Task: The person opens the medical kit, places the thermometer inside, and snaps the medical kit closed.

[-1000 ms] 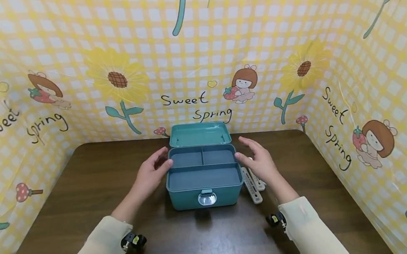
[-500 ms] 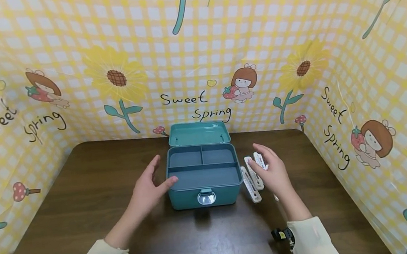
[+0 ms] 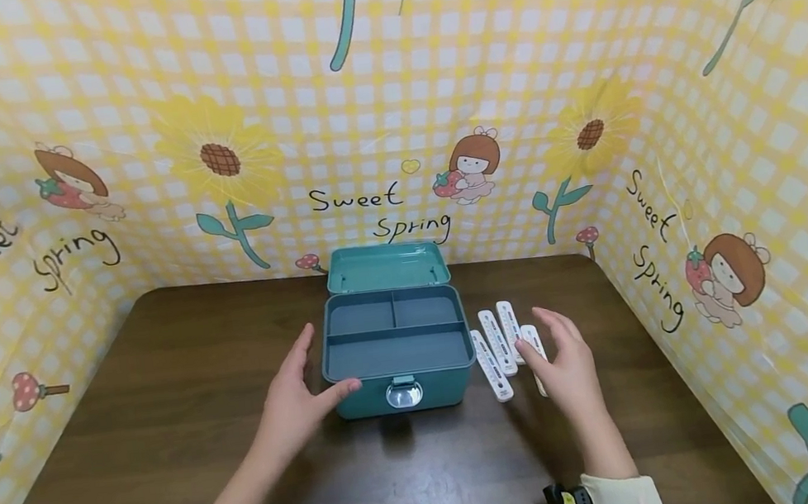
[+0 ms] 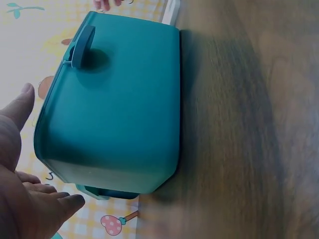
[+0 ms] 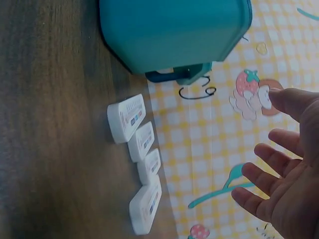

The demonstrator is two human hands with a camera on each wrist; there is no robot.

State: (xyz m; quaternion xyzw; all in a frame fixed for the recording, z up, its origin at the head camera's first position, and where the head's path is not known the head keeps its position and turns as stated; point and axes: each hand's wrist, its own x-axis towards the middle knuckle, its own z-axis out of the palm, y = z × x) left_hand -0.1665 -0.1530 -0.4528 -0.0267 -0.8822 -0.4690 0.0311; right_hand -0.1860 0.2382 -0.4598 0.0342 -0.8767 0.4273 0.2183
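Observation:
A teal plastic storage box stands on the table with its lid tipped back. Its grey inside has one wide front compartment and two smaller rear ones, all bare. My left hand hovers at the box's left side, fingers spread; the left wrist view shows a gap between its thumb and the box. To the right of the box lie several slim white pieces with small printed labels, their kind unclear. Over the rightmost one, my right hand holds nothing, its fingers apart from the pieces in the right wrist view.
A dark wooden table carries everything. Yellow checked cloth with flower and figure prints rises along the back and both sides. On the box's front is a clear latch. A camera is strapped on each wrist.
Both hands have drawn back from the box's sides toward me, the left slightly left and the right further right, uncovering the white pieces. The box stays where it was; the view shifted slightly.

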